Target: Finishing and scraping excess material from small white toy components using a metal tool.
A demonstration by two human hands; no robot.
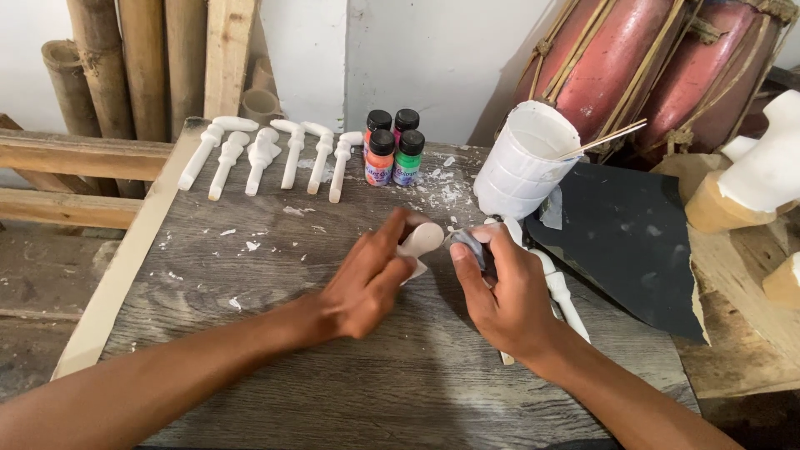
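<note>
Leaning against the white wall at the far left, thick bamboo poles (125, 67) stand upright behind a rough wooden rail (75, 154). Next along, a row of six white carved pegs (267, 158) lies side by side near the far edge of the grey wooden tabletop (375, 392), their bulbous heads pointing away from the person. White chips and dust are scattered over the boards just in front of them. Just right of the pegs, four small paint bottles (393, 150) with black caps stand close together, orange and green ones in front.

Toward the middle, the left hand (367, 279) is curled around a pale rounded wooden piece (423, 240), fingers closed on it and holding it just above the tabletop. Right beside it, the right hand (500, 287) pinches a small scrap of grey sandpaper (468, 246) between thumb and fingers, pressed against the end of that piece. Under the right hand lie more white pegs (562, 296), partly hidden by the palm.

Behind the hands a white ribbed cup (521, 162) stands tilted, with a thin wooden stick (608, 137) poking out of its mouth. Further right, a torn sheet of dark sandpaper (633, 242) lies flat over the table's edge. Two red drums (658, 67) laced with cord lean against the wall, and at the far right sits a white-coated wooden block (750, 183).
</note>
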